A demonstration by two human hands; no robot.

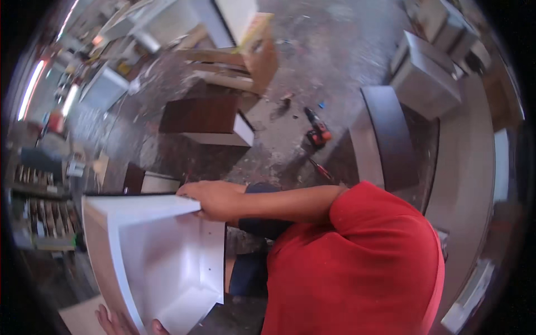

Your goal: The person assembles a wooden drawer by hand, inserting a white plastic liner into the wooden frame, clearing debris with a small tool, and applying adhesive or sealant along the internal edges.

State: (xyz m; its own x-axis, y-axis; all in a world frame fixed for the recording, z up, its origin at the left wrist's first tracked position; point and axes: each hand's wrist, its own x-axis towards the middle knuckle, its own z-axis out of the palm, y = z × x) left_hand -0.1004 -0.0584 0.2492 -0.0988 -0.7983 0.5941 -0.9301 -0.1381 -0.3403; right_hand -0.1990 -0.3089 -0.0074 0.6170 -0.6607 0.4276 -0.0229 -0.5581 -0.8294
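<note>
A white open-fronted box, like a drawer or small cabinet body, is tilted at the lower left. It has pale, smooth inner walls and small holes along one side panel. Stretched across from the red sleeve, my right arm ends in my right hand, whose fingers close over the box's upper corner edge. Down at the picture's lower rim, my left hand grips the box's near edge, with fingers on the outside and one digit inside. Most of that hand is cut off by the frame.
On the floor lie an orange-and-black cordless drill, a red-handled screwdriver and a small blue piece. A dark brown drawer lies ahead, with a wooden frame beyond. Dark-faced panels and a grey box stand right.
</note>
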